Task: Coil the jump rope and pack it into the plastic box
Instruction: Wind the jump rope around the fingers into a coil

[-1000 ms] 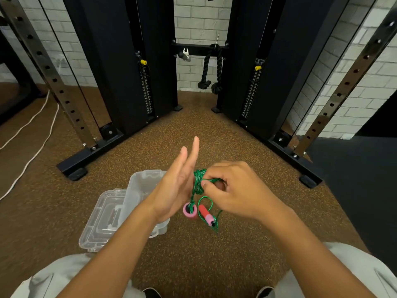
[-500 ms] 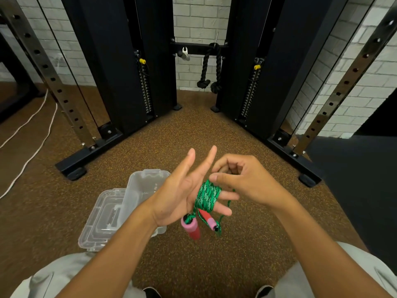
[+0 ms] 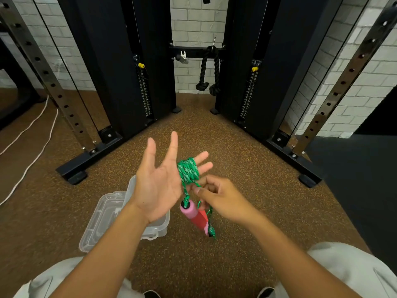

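- Rope first: green braided jump rope (image 3: 189, 171) is wound in a tight bundle around the two lower fingers of the left hand (image 3: 158, 186), which serve as a spool.
- Left hand is splayed wide, palm up, gripping nothing. The spread looks meant to keep the turns from sliding off.
- Right hand (image 3: 217, 197) pinches the loose strand just below the coil, fingers curled on it, likely feeding or tucking the tail.
- Hanging underneath, two foam handles, pink and red (image 3: 196, 217), dangle side by side on short leads, with a knotted end at the bottom.
- Clear plastic box (image 3: 103, 220) sits open on the floor just under the left forearm, hinged lid flat beside it, nothing of the rope in it, so packing looks to be the step to come.
- Floor is speckled brown rubber matting (image 3: 247, 168). Black cable-machine columns (image 3: 133, 61) stand ahead, against a white brick wall (image 3: 193, 22).
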